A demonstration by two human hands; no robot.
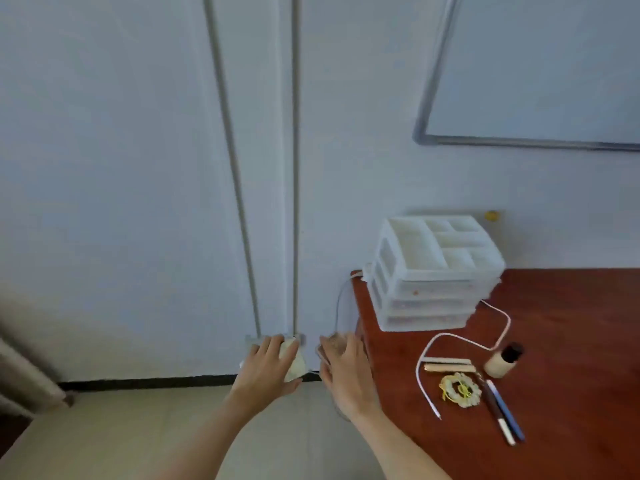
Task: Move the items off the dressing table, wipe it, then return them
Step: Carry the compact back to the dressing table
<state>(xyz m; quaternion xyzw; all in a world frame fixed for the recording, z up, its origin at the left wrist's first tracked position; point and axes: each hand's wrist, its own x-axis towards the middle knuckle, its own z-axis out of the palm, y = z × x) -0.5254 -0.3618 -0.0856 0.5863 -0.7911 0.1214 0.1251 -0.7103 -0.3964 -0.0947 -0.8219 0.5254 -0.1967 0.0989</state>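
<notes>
Both of my hands are held out over the floor, left of the dark red dressing table (554, 341). My left hand (268, 367) grips a pale cream folded item (295, 362) between fingers and thumb. My right hand (344, 374) holds a clear plastic container (325, 346) close to the table's left edge; my fingers hide most of it. On the table lie a white drawer organiser (433, 271), a white cable (429, 355), a small cream bottle with a dark cap (502, 362), a cream stick (448, 364), a cream and yellow hair tie (459, 389) and two pens (502, 414).
A white wall with two grey vertical pipes (294, 168) stands straight ahead. A grey-framed mirror (536, 81) hangs above the table. A black skirting line runs along the beige floor (138, 427). A radiator or curtain edge (20, 375) shows at the far left.
</notes>
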